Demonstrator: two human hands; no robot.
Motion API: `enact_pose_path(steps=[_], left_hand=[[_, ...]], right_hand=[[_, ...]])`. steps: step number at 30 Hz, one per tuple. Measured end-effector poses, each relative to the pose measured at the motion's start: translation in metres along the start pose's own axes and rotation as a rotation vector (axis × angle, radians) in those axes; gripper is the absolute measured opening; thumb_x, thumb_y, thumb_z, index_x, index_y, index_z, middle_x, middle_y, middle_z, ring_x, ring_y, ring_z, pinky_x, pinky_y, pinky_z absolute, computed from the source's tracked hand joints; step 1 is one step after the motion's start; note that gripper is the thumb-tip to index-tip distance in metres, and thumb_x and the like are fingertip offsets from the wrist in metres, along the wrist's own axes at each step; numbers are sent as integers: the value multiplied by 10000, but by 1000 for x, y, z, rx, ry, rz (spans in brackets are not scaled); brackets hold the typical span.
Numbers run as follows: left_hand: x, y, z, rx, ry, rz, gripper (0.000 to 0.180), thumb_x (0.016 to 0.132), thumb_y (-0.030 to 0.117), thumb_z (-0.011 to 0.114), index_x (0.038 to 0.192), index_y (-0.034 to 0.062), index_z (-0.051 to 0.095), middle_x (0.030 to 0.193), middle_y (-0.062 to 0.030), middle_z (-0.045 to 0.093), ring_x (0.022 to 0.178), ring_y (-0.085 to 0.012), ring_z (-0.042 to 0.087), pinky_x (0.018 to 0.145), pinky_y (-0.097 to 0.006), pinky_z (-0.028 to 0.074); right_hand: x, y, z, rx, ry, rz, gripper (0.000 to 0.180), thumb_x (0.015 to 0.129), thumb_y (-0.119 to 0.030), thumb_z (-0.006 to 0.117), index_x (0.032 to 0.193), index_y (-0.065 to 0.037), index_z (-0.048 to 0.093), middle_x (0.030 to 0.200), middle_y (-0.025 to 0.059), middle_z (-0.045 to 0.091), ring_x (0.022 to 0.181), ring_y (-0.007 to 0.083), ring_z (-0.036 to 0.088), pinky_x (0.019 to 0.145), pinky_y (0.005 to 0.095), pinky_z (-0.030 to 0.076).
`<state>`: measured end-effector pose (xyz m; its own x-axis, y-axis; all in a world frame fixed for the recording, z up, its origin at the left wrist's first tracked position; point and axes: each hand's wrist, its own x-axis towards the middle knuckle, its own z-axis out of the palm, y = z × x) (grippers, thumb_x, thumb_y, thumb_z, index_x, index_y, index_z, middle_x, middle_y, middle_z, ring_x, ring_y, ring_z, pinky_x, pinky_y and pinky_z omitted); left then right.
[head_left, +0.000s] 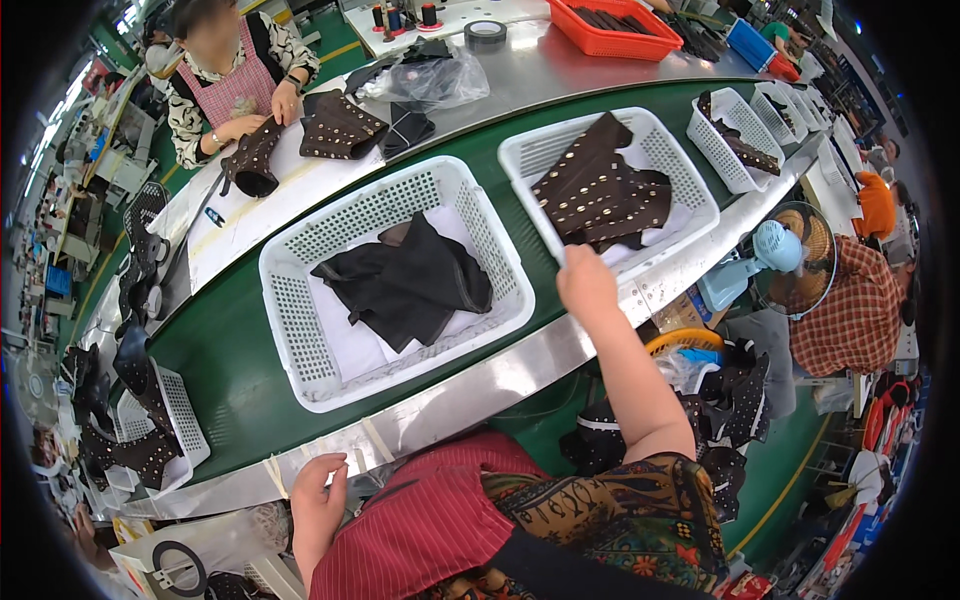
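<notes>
White basket point(672, 160) with studded brown pieces point(605, 195) in it seems to be what the work turns on; with the wearer's body as the clock's centre, it sits on the green belt point(225, 350) at about 1 o'clock. Closest in, at 10 o'clock, the left hand point(320, 490) is raised by the metal edge point(520, 375), fingers loosely bent, nothing visible in it. Beyond that edge, just short of 12 o'clock, stands a second basket point(295, 300) with black cloth point(415, 285) lying on a white lining. Farther out, at 1 o'clock, the right hand point(587, 285) is at the near left corner of the first basket and appears to grip its rim, though the fingertips are partly hidden.

I judge the step to be taking hold of this basket or steadying it; no piece is in either hand. Should it need shifting, the next move calls for a secure rim grip and a level pull that keeps clear of the second basket near it; the left hand is free to help.

Across the belt, at 11 o'clock, a co-worker's hands point(285, 100) hold a studded brown tube-like piece point(253, 160) over the counter point(230, 225). Farther still, past 1 o'clock, more white baskets line the belt.
</notes>
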<state>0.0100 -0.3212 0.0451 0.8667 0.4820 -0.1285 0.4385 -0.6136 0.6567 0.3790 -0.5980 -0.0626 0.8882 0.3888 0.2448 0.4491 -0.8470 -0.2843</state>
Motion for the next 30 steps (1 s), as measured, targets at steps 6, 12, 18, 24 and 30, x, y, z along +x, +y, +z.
enact_pose_path(steps=[6, 12, 18, 24, 30], left_hand=[[11, 19, 2, 27, 22, 25, 73, 813, 37, 636, 882, 11, 630, 947, -131, 680, 884, -315, 641, 796, -382, 497], [7, 16, 2, 43, 21, 53, 77, 803, 42, 643, 875, 18, 630, 949, -125, 681, 894, -323, 639, 787, -386, 499], [-10, 14, 0, 37, 55, -3, 88, 808, 67, 643, 890, 38, 638, 963, -119, 678, 911, -318, 634, 796, -388, 494], [-15, 14, -10, -1, 103, 37, 112, 817, 52, 628, 923, 16, 633, 974, -126, 673, 916, -308, 639, 808, -373, 500], [-17, 43, -42, -294, 227, 132, 377, 826, 78, 644, 1189, 25, 557, 1188, -142, 593, 1072, -280, 586, 890, -350, 467]], right_hand=[[40, -8, -46, 329, -634, -146, 435, 793, -185, 559, 1182, 11, 544, 1135, 254, 580, 1066, 393, 559, 926, 432, 447], [118, 58, -9, 239, 33, 300, 497, 795, -206, 636, 1214, 41, 530, 1199, 262, 567, 1128, 385, 547, 970, 420, 433], [130, 39, 20, 287, -48, 391, 443, 745, -258, 712, 1066, 24, 595, 969, 235, 661, 945, 362, 643, 858, 433, 485], [120, -2, -62, 309, 402, 58, 464, 850, -172, 624, 1239, 58, 522, 1221, 229, 577, 1111, 326, 574, 968, 365, 427], [50, -150, -175, 602, 289, -426, 428, 836, -59, 654, 1226, 70, 534, 1059, 149, 648, 909, 196, 625, 811, 335, 492]])
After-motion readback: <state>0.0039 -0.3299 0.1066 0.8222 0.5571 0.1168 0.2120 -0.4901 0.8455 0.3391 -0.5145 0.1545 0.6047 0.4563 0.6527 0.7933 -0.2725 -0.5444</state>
